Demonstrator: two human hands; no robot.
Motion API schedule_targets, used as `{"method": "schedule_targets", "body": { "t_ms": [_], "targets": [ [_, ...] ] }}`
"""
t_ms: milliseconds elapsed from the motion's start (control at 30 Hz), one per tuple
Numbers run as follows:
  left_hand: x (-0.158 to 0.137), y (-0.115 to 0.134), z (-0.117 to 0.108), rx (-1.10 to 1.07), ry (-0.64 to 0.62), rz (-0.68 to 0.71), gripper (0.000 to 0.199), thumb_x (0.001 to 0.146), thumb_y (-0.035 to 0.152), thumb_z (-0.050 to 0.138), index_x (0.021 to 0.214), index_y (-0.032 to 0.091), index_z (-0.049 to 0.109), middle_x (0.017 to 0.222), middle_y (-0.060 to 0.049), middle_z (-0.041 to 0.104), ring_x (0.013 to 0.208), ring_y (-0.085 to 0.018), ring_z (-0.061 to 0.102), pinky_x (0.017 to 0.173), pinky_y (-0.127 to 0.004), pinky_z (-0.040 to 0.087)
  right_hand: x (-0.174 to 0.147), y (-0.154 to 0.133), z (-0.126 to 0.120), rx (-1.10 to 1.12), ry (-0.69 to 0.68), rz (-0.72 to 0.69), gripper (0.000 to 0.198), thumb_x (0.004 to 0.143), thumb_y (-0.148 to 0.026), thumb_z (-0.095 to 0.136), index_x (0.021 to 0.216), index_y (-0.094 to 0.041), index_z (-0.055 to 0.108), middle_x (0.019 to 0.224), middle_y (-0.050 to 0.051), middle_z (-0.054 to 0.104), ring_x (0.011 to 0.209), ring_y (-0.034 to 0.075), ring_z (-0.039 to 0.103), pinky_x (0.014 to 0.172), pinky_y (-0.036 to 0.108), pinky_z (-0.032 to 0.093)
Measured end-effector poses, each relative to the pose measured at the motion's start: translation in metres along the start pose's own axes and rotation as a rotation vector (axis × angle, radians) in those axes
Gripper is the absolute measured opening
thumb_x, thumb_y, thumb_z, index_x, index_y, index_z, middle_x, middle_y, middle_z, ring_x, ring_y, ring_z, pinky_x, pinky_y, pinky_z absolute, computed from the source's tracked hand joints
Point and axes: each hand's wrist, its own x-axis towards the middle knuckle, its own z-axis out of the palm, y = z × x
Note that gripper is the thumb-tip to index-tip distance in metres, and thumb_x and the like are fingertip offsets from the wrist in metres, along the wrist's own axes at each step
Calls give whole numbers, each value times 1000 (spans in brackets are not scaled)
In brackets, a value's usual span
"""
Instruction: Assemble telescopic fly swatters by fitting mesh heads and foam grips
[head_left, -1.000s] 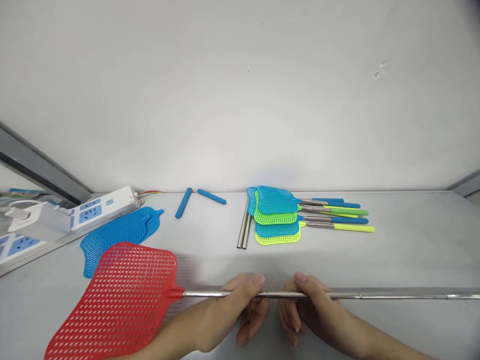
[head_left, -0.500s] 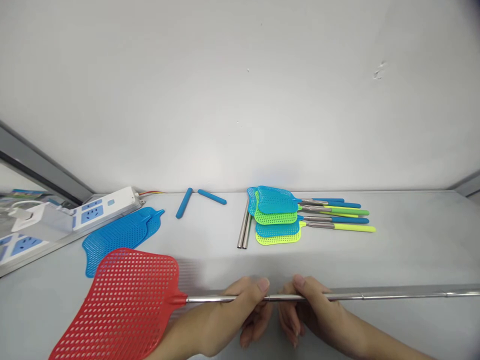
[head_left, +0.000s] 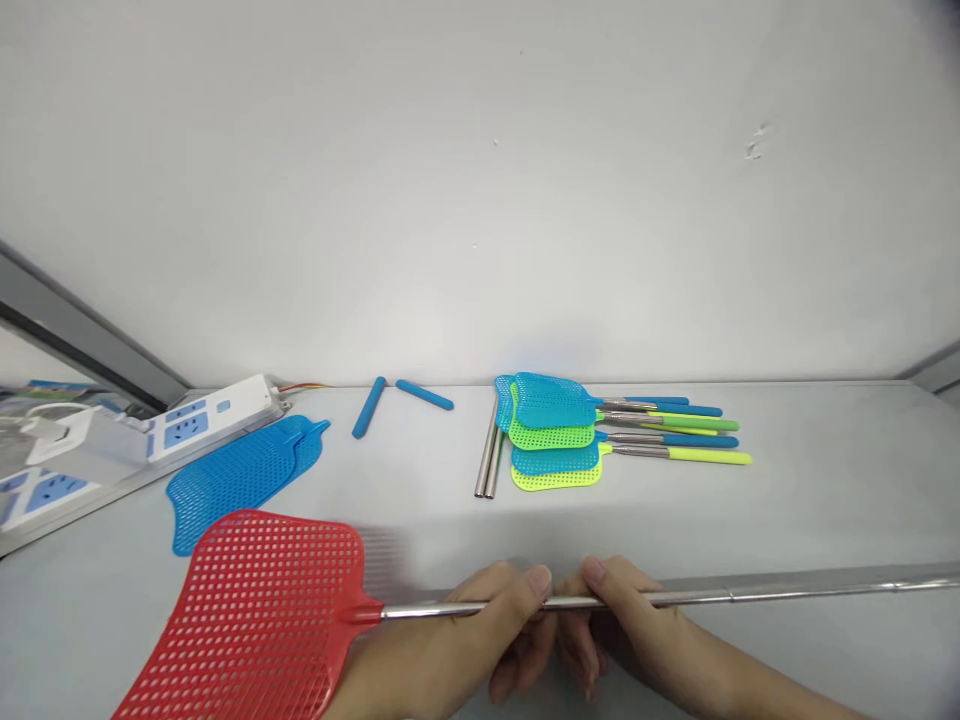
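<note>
Both hands grip the metal rod of a red fly swatter, whose perforated head lies to the left. My left hand is closed on the rod a short way from the red head, thumb on top. Close beside it, my right hand is closed on the same rod, also thumb uppermost. The extended rod, with visible section joints, runs on to the right and out of view, so its far end is hidden. Part of my left forearm passes behind the red head.
Blue and green-yellow fly swatters with metal rods lie stacked near the wall, beside two metal tubes. Two blue handle sleeves lie left of them. Blue swatter heads rest by a white power strip on the grey table.
The red head has shifted slightly right and down. My left hand has slid with it toward my right hand, so the gap between them has narrowed.
</note>
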Motion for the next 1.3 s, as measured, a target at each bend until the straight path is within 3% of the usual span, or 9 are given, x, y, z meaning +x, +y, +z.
{"method": "schedule_targets", "body": {
  "t_ms": [167, 367, 533, 700, 967, 1133, 1300],
  "targets": [
    [2, 5, 2, -12, -30, 67, 57, 83, 53, 12, 55, 17, 47, 49, 3, 39, 47, -10, 38, 53, -20, 35, 0, -3, 0, -9, -20, -28, 62, 84, -52, 16, 49, -14, 51, 49, 3, 49, 51, 12, 46, 56, 25, 35],
    [5, 8, 3, 60, -78, 4, 62, 84, 50, 11, 59, 16, 56, 46, 3, 37, 47, -10, 38, 53, -20, 35, 0, -10, -1, -100, -69, -4, 56, 84, -48, 22, 45, -15, 46, 49, 3, 48, 52, 12, 46, 55, 24, 35],
    [1, 6, 4, 140, 0, -45, 58, 83, 52, 16, 55, 17, 53, 50, 2, 42, 54, -11, 44, 60, -20, 35, 0, -22, 4, -51, -187, -29, 45, 83, -42, 32, 49, -16, 42, 57, 4, 52, 58, 12, 48, 54, 22, 34],
    [-1, -8, 10, 142, 91, -15, 55, 86, 47, 16, 69, 16, 59, 60, 0, 48, 58, -10, 44, 60, -20, 35, 2, -24, 5, -5, -181, -31, 43, 83, -40, 33, 48, -16, 40, 54, 3, 51, 60, 13, 50, 58, 23, 35],
    [14, -8, 19, -164, 72, 233, 52, 81, 48, 32, 68, 10, 64, 47, 2, 41, 40, -6, 34, 39, -19, 24, 6, -6, -4, 29, -13, -36, 42, 80, -36, 44, 46, -11, 50, 47, 2, 49, 47, 9, 44, 50, 22, 32],
    [19, -21, 21, -339, 256, 254, 48, 81, 45, 36, 51, 13, 54, 45, 1, 43, 44, -8, 37, 44, -20, 27, 7, -3, -4, 125, -15, -46, 38, 82, -34, 41, 60, -8, 59, 55, 4, 53, 48, 9, 46, 48, 21, 33],
    [26, -27, 18, -506, 280, 248, 45, 80, 43, 40, 46, 14, 47, 38, 3, 38, 38, -8, 36, 42, -21, 26, 7, -3, -3, 135, -18, -92, 39, 84, -33, 36, 70, -7, 62, 55, 4, 51, 50, 11, 48, 50, 24, 35]
  ]
}}
